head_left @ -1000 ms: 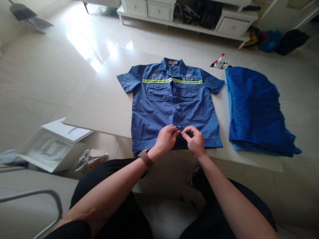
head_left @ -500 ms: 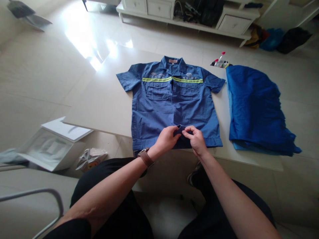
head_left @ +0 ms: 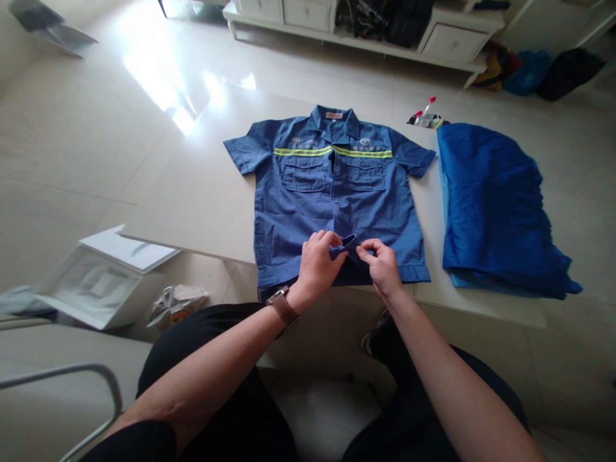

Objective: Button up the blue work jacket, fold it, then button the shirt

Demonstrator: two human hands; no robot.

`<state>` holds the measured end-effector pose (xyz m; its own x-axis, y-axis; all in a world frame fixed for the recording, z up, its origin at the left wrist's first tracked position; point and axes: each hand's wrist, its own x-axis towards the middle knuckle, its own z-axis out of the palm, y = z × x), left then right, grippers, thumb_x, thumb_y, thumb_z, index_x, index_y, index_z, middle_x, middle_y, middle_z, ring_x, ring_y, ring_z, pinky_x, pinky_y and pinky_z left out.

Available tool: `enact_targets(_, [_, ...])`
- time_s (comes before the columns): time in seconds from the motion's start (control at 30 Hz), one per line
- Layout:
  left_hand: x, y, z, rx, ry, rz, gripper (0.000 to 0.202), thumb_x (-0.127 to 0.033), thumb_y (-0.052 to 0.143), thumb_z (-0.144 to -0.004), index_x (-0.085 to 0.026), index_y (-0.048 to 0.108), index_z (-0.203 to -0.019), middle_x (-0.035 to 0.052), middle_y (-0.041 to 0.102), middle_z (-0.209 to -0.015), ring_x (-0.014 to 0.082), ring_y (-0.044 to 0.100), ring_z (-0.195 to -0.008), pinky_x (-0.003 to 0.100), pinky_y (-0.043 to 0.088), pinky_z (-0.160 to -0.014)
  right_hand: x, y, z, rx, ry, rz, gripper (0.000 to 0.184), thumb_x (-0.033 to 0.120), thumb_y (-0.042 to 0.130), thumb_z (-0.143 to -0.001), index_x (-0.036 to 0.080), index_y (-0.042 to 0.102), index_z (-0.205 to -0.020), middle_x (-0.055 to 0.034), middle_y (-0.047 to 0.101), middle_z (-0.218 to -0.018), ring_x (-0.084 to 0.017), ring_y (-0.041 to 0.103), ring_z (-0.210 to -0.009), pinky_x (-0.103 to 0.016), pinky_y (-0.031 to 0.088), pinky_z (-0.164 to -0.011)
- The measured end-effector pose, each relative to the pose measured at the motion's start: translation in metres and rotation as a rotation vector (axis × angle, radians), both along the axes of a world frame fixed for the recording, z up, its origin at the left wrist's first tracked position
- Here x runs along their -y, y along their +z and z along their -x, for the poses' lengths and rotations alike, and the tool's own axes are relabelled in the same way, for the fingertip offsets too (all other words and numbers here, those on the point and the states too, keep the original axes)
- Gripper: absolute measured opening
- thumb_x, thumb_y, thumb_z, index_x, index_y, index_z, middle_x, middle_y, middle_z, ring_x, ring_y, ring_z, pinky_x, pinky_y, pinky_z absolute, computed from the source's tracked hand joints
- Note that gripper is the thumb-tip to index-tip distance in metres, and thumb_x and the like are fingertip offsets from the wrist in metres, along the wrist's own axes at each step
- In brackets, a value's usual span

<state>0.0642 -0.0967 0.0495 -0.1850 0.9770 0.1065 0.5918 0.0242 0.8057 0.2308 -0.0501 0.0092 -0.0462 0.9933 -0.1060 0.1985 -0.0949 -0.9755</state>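
A blue short-sleeved work shirt (head_left: 293,208) lies front up on a pale table (head_left: 202,199), its collar away from me. A yellow-green stripe crosses the chest above two flap pockets. At the middle of the bottom hem, my left hand (head_left: 320,260) pinches a raised piece of the shirt's front edge between thumb and fingers. Just to its right, my right hand (head_left: 382,262) grips the same raised cloth with thumb and forefinger. Between the two hands the hem stands up in a small fold. My fingers hide any fastener there.
Folded bright blue cloth (head_left: 495,205) covers the table's right end. Bottles with red caps (head_left: 426,115) stand behind it. Left of the table are an open white box (head_left: 103,276) and a plastic bag (head_left: 176,305). A white cabinet (head_left: 308,16) stands across the floor.
My left hand has shifted slightly up and its fingers have curled further over the hem. The raised fold stands a little higher. My right hand has barely moved.
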Motion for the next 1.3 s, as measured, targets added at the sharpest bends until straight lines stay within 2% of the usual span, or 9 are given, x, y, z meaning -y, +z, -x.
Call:
enact_targets(0.07, [0.009, 0.008, -0.007, 0.001, 0.053, -0.028, 0.011, -0.021, 0.073, -0.086, -0.018, 0.064, -0.080, 0.0032, 0.067, -0.079, 0.0176, 0.058, -0.076, 0.030, 0.040, -0.074, 0.000, -0.001, 0.000, 0.002, -0.047, 0.003, 0.032, 0.049, 0.078, -0.072, 0.020, 0.064, -0.075, -0.0022, 0.063, -0.083, -0.019, 0.056, -0.082, -0.035, 0.045, -0.083])
enact_targets(0.17, [0.021, 0.008, -0.020, 0.221, -0.051, 0.153, 0.028, -0.034, 0.067, -0.091, -0.018, 0.064, -0.069, 0.0012, 0.063, -0.063, 0.0129, 0.051, -0.057, 0.028, 0.035, -0.061, 0.002, 0.001, 0.001, -0.032, -0.058, 0.019, 0.031, 0.048, 0.077, -0.073, 0.020, 0.062, -0.076, -0.0017, 0.062, -0.082, -0.018, 0.056, -0.080, -0.034, 0.045, -0.081])
enact_targets(0.27, [0.024, -0.002, -0.029, 0.607, -0.074, 0.364, 0.028, -0.041, 0.069, -0.090, -0.015, 0.072, -0.079, 0.0057, 0.072, -0.075, 0.0153, 0.062, -0.061, 0.027, 0.041, -0.060, 0.004, 0.007, 0.003, -0.062, -0.041, 0.019, 0.027, 0.043, 0.077, -0.073, 0.020, 0.062, -0.075, -0.0014, 0.062, -0.083, -0.018, 0.057, -0.081, -0.033, 0.044, -0.082])
enact_targets(0.4, [0.015, -0.009, -0.025, 0.875, 0.032, 0.297, 0.032, -0.043, 0.080, -0.081, -0.012, 0.073, -0.082, 0.0079, 0.075, -0.082, 0.0181, 0.066, -0.074, 0.026, 0.048, -0.068, 0.008, 0.015, 0.008, -0.040, 0.037, -0.002, 0.025, 0.042, 0.076, -0.073, 0.021, 0.062, -0.073, -0.0018, 0.062, -0.084, -0.020, 0.058, -0.085, -0.035, 0.044, -0.086])
enact_targets(0.7, [0.009, -0.001, -0.015, 0.790, 0.054, 0.214, 0.027, -0.038, 0.077, -0.080, -0.013, 0.071, -0.074, 0.0056, 0.073, -0.077, 0.0186, 0.064, -0.078, 0.027, 0.050, -0.073, 0.011, 0.016, 0.010, -0.068, 0.068, 0.045, 0.023, 0.040, 0.075, -0.073, 0.021, 0.061, -0.073, -0.0014, 0.060, -0.084, -0.018, 0.054, -0.084, -0.033, 0.043, -0.081])
enact_targets(0.83, [0.010, -0.009, -0.017, 0.901, 0.098, 0.345, 0.032, -0.041, 0.079, -0.076, -0.012, 0.069, -0.068, 0.0067, 0.070, -0.067, 0.0174, 0.062, -0.066, 0.027, 0.049, -0.065, 0.013, 0.017, 0.011, 0.053, 0.095, -0.062, 0.023, 0.039, 0.072, -0.079, 0.021, 0.061, -0.073, -0.0030, 0.060, -0.088, -0.020, 0.056, -0.087, -0.034, 0.044, -0.082])
enact_targets(0.97, [0.010, -0.011, -0.017, 0.966, 0.145, 0.324, 0.025, -0.036, 0.079, -0.075, -0.012, 0.072, -0.075, 0.0063, 0.071, -0.069, 0.0168, 0.063, -0.063, 0.027, 0.050, -0.064, 0.018, 0.025, 0.014, 0.201, 0.093, -0.208, 0.017, 0.035, 0.066, -0.087, 0.021, 0.060, -0.078, -0.0053, 0.060, -0.093, -0.021, 0.058, -0.090, -0.033, 0.046, -0.079])
enact_targets(1.2, [0.007, -0.005, -0.012, 0.632, 0.169, 0.169, 0.028, -0.025, 0.072, -0.081, -0.014, 0.059, -0.058, -0.0017, 0.055, -0.056, 0.0092, 0.039, -0.054, 0.025, 0.028, -0.053, 0.020, 0.027, 0.015, 0.396, 0.262, -0.391, 0.017, 0.025, 0.052, -0.095, 0.023, 0.050, -0.078, -0.0053, 0.055, -0.089, -0.022, 0.055, -0.088, -0.037, 0.044, -0.082])
enact_targets(1.3, [0.006, -0.005, -0.011, 0.587, 0.124, 0.154, 0.025, -0.022, 0.069, -0.083, -0.014, 0.060, -0.061, -0.0017, 0.056, -0.059, 0.0097, 0.039, -0.056, 0.025, 0.029, -0.055, 0.019, 0.026, 0.013, 0.411, 0.275, -0.393, 0.015, 0.024, 0.052, -0.096, 0.023, 0.050, -0.080, -0.0041, 0.054, -0.088, -0.021, 0.055, -0.086, -0.036, 0.044, -0.079])
